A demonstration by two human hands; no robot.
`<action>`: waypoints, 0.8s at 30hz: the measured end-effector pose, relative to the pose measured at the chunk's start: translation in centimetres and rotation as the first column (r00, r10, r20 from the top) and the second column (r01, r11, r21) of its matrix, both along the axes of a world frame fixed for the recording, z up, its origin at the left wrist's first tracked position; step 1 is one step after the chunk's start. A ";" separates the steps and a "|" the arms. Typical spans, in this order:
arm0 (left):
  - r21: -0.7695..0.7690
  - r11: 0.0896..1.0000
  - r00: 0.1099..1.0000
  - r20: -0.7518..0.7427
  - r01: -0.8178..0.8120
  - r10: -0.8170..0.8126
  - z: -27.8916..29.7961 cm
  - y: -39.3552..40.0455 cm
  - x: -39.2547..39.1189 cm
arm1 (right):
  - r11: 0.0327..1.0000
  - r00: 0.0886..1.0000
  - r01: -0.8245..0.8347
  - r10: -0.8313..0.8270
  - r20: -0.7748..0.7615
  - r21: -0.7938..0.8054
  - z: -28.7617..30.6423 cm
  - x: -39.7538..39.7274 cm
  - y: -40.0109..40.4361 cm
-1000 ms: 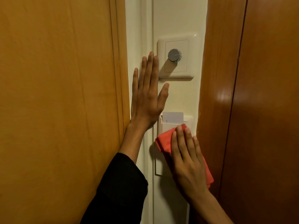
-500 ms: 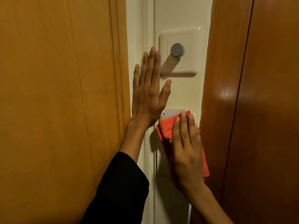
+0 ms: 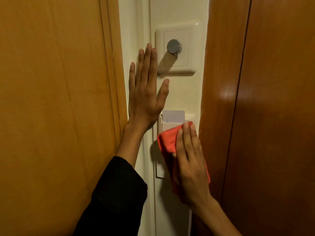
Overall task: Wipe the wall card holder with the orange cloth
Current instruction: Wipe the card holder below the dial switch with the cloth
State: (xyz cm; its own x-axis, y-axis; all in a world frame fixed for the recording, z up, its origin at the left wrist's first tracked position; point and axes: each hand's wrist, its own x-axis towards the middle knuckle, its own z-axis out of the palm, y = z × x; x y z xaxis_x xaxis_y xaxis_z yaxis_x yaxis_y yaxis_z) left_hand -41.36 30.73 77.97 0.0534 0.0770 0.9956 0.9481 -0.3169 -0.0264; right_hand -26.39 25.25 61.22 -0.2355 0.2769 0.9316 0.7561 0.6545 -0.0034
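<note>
The white wall card holder (image 3: 161, 166) is mounted on a narrow cream wall strip, with a white key card (image 3: 173, 116) standing in its top slot. My right hand (image 3: 190, 160) presses the orange cloth (image 3: 167, 140) flat against the holder's front, covering most of it; fingertips reach just below the card. My left hand (image 3: 146, 92) lies flat and open on the wall just above and left of the holder, fingers spread upward.
A cream dimmer plate with a grey round knob (image 3: 173, 46) sits above the holder. An orange wooden door frame (image 3: 59, 108) borders the strip on the left, and a dark glossy wooden panel (image 3: 255, 108) on the right.
My right hand and the cloth slid up over the card half a second ago, then came back down, uncovering the card. My left hand stayed flat on the wall.
</note>
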 end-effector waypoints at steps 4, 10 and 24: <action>0.001 1.000 1.000 -0.002 -0.006 0.006 0.1 -0.1 0.0 | 0.997 0.987 0.071 -0.071 0.145 0.009 -3.0 1.4 -0.2; -0.001 1.000 1.000 0.001 -0.018 0.018 0.0 0.0 0.0 | 0.998 0.991 0.019 -0.012 -0.132 0.054 2.0 -2.9 0.3; 0.003 1.000 1.000 -0.021 -0.013 0.013 -0.1 0.1 -0.1 | 0.987 0.997 0.071 -0.064 -0.048 0.146 1.9 -2.4 0.7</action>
State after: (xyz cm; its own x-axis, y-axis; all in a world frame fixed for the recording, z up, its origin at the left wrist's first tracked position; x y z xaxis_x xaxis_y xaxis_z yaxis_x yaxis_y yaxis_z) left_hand -41.41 30.84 77.84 0.0733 0.0752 0.9945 0.9513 -0.3047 -0.0470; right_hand -28.81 25.91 63.08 -0.1798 0.1500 0.9722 0.7997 0.5977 0.0557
